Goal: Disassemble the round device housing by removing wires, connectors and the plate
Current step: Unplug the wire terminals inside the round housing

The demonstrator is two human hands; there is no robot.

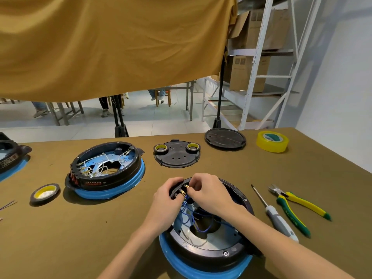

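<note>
A round black housing (209,256) with a blue ring under it lies at the near middle of the table. Blue wires (198,220) loop over its silver inner plate (219,239). At its far rim sit brass connectors (184,191). My left hand (167,200) grips the housing's far left rim beside those connectors. My right hand (209,191) reaches in from the right and pinches a connector with thumb and fingertips. Both forearms cross the housing and hide part of it.
A second housing (106,170) with white wires sits at left, a third one (10,158) at the far left edge. A black plate (177,156) carrying two tape rolls, a round lid (225,138), yellow tape (272,141), black tape (45,193), a screwdriver (275,215) and pliers (296,206) lie around.
</note>
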